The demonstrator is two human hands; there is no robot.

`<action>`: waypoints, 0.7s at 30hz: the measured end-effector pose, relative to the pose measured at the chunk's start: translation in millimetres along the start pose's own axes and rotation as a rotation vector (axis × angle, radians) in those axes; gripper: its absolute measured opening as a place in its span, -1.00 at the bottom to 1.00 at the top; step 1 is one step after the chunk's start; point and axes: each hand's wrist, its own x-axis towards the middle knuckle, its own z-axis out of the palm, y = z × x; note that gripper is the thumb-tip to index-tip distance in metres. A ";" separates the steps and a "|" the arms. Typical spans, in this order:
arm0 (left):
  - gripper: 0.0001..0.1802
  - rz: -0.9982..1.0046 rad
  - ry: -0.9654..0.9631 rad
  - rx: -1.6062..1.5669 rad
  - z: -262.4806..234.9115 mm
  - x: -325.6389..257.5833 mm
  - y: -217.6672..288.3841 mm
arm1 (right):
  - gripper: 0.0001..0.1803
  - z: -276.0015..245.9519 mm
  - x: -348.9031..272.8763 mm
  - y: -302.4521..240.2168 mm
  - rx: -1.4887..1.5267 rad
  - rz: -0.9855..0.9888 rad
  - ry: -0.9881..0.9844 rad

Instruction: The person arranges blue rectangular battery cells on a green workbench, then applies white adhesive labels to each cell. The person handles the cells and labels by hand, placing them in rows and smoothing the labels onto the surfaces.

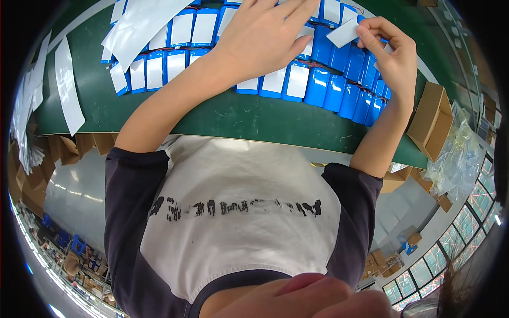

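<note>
Rows of blue shrink-wrapped battery packs [317,85] with thin red wires lie on the green tabletop. Many of the packs at the left and middle carry a white rectangular label [274,82]; several at the right show bare blue. My left hand [260,40] is stretched over the middle of the rows, fingers extended and partly cut off by the top edge, covering some packs. A small white label [343,34] is pinched between the thumb and fingers of my right hand [393,55], just above bare packs in the farther row.
A large white sheet [146,26] overlaps packs at the far left. White strips [66,85] lie at the table's left side. An open cardboard box [432,119] and clear plastic bag [457,153] stand by the right edge. More cartons sit below the table's left end.
</note>
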 end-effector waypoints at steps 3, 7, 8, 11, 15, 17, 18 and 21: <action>-0.65 -0.004 -0.004 -0.002 -0.9 -3.2 -5.7 | -0.80 -1.5 -2.0 2.1 0.049 0.049 -0.081; -0.67 0.108 -0.006 -0.118 -2.7 -5.7 -9.6 | -0.81 7.1 -0.3 -0.4 -0.059 0.117 -0.231; -0.68 0.127 -0.006 -0.176 -3.3 -6.2 -8.9 | -0.82 9.2 -0.1 -1.1 -0.086 0.098 -0.241; -0.64 0.144 -0.080 -0.194 -2.7 -7.8 -6.9 | -0.84 13.8 -0.5 -0.1 -0.173 0.050 -0.249; -0.53 0.173 -0.107 -0.250 8.4 -11.9 -6.5 | -0.84 20.8 3.8 2.5 -0.259 0.022 -0.264; -0.48 0.141 -0.154 -0.241 6.0 -11.3 -2.9 | -0.84 20.0 4.5 3.9 -0.233 0.021 -0.280; -0.47 0.145 -0.133 -0.219 7.0 -11.7 -4.4 | -0.84 17.2 3.7 5.4 -0.194 0.014 -0.281; -0.44 0.142 -0.097 -0.180 10.7 -14.4 -10.7 | -0.85 9.1 2.8 15.1 -0.080 -0.025 -0.257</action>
